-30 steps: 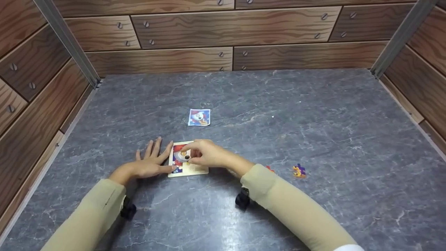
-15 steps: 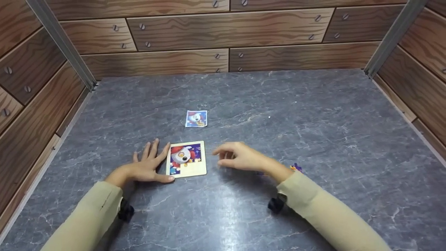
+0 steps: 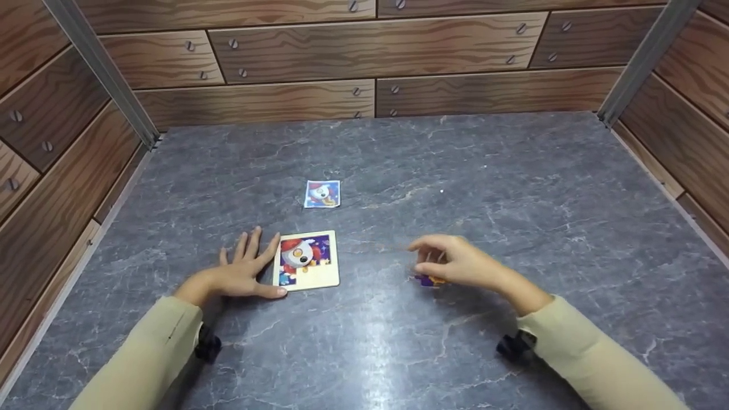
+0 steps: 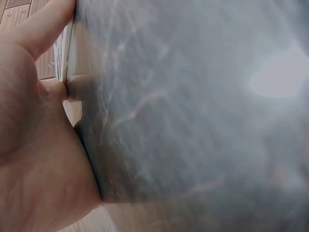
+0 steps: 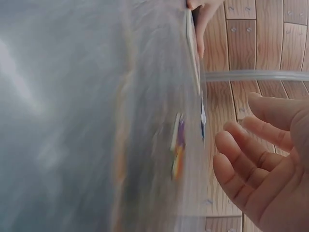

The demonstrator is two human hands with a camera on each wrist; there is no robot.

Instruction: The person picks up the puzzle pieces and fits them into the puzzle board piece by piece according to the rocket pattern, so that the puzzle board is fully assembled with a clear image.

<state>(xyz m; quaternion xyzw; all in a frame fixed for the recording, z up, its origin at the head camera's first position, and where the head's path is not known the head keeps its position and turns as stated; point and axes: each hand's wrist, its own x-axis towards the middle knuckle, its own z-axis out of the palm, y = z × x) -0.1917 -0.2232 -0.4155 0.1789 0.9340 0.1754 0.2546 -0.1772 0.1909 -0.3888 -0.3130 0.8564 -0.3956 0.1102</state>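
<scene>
A square jigsaw tray [image 3: 319,279] lies flat on the table, partly filled with a picture of a white character in red. Along its left edge rests my left hand [image 3: 239,276], fingers spread, with index finger and thumb touching the edge. Farther right, my right hand [image 3: 462,262] hovers just above a purple and orange jigsaw piece [image 3: 426,281], which it partly covers. The right wrist view shows its fingers loosely bent with nothing between them, and the purple and orange piece [image 5: 179,145] apart from them on the table.
A small picture card [image 3: 322,194] with a similar character lies beyond the tray. Wood-patterned walls [image 3: 370,48] enclose the grey marbled table [image 3: 541,188] at the back and sides. A tiny white speck [image 3: 441,191] lies at mid table.
My right hand has left the tray and moved right, to above the loose jigsaw piece. The left hand stays at the tray's left edge, its thumb shifted slightly down.
</scene>
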